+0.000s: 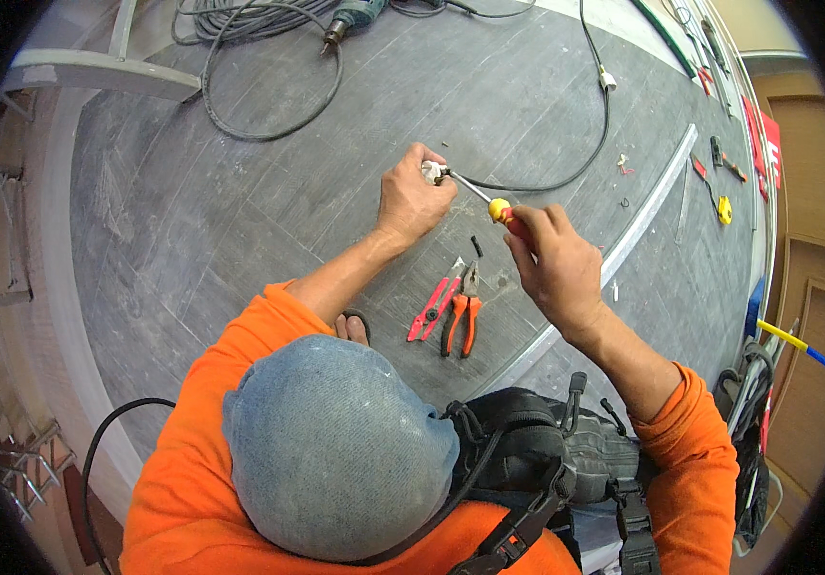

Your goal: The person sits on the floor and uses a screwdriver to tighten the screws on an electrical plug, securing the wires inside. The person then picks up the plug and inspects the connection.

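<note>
My left hand (412, 198) is closed around a small white electrical plug (433, 172), partly hidden by the fingers. A dark cable (546, 184) runs from it to the right. In my right hand (558, 264) is a screwdriver (499, 210) with a red and yellow handle. Its shaft points up and left, and its tip meets the plug; the exact contact point is too small to make out. On the floor below lie a red utility knife (434, 305) and orange-handled pliers (463, 311), side by side. A short black piece (476, 246) lies just above them.
A green power drill (360, 11) and coiled cable (259, 19) lie at the far side. A metal strip (657, 187) crosses the floor at right, with a yellow tape measure (725, 210) beyond. A metal frame (96, 72) stands far left; a black bag (518, 431) is near me.
</note>
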Demonstrator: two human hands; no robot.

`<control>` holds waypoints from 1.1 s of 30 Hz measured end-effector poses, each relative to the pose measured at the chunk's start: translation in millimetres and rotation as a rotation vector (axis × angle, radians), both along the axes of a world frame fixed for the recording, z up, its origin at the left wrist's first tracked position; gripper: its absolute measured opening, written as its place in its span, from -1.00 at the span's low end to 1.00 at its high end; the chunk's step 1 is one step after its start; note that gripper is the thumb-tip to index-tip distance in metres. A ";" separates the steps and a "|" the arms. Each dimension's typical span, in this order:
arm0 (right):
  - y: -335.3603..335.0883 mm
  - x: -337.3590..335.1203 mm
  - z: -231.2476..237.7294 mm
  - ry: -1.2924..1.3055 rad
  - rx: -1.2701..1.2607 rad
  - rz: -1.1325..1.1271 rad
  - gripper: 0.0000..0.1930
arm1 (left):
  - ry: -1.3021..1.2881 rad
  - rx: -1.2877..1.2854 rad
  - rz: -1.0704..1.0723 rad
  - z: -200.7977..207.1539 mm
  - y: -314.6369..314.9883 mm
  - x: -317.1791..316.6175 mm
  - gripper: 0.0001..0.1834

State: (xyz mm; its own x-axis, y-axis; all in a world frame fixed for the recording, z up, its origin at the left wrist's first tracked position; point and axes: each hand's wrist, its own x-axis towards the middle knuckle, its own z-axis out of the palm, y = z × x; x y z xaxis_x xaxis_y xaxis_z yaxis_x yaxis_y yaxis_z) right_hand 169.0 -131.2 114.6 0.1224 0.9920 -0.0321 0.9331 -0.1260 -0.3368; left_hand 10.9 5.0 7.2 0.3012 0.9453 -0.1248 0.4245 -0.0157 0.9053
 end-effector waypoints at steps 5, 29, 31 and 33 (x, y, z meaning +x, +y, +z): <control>14.1 4.7 2.5 0.485 -0.262 -0.366 -0.67 | -0.070 0.072 0.004 -1.5 5.1 2.4 -0.74; 30.0 -1.5 9.4 0.792 -0.436 -0.609 -0.62 | -0.009 0.052 0.016 -0.7 6.7 -4.8 -0.73; 30.9 9.3 5.4 0.940 -0.536 -0.727 -0.64 | 0.023 0.057 -0.007 2.2 10.5 -6.3 -0.74; 29.6 11.4 0.8 0.930 -0.542 -0.727 -0.64 | -0.019 0.104 0.001 -1.6 8.9 -5.0 -0.74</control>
